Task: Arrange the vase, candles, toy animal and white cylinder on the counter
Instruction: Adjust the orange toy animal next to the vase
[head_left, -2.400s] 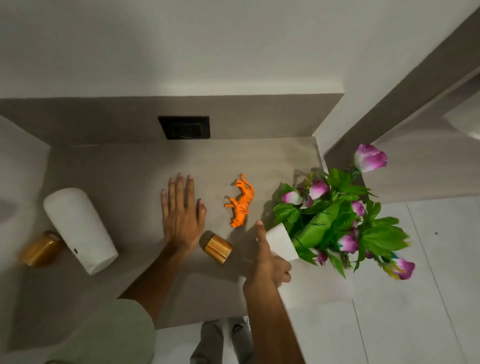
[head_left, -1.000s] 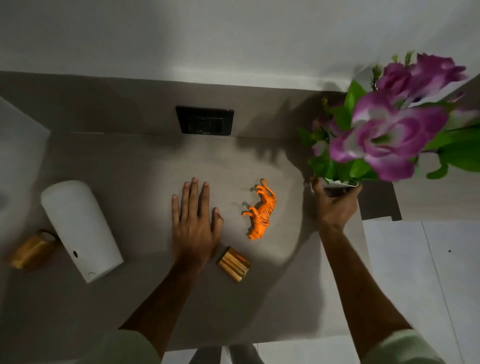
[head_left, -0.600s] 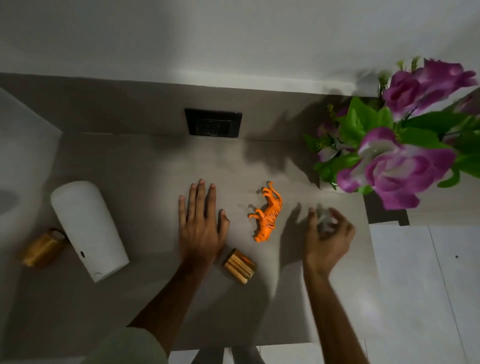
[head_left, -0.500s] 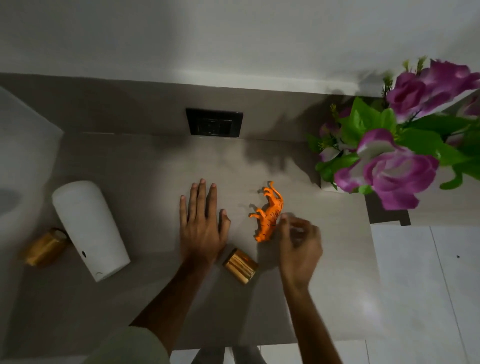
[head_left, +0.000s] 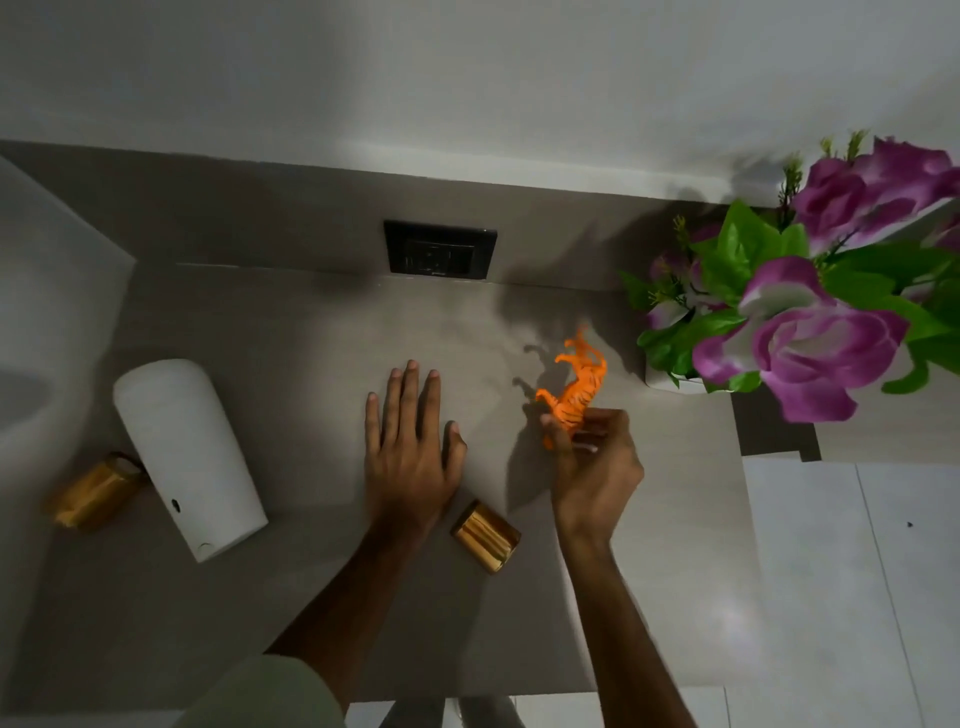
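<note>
My right hand (head_left: 592, 462) pinches the orange toy tiger (head_left: 576, 387) by its lower end, and the toy looks raised off the grey counter (head_left: 291, 322). My left hand (head_left: 408, 441) lies flat on the counter, fingers spread, holding nothing. One gold candle (head_left: 485, 535) lies on its side between my wrists. Another gold candle (head_left: 93, 491) lies at the far left, beside the white cylinder (head_left: 189, 454), which stands on the counter. The white vase (head_left: 675, 382) with purple flowers (head_left: 810, 338) stands at the counter's back right corner, mostly hidden by leaves.
A black socket plate (head_left: 440, 252) is set in the back wall above the counter. A white side wall (head_left: 47, 322) closes the left end. Pale floor tiles (head_left: 841, 597) lie past the counter's right edge and front edge.
My right hand set the vase upright at the back right, let go, came left to the toy tiger and closed on it; the tiger is now tilted and lifted. My left hand stayed flat.
</note>
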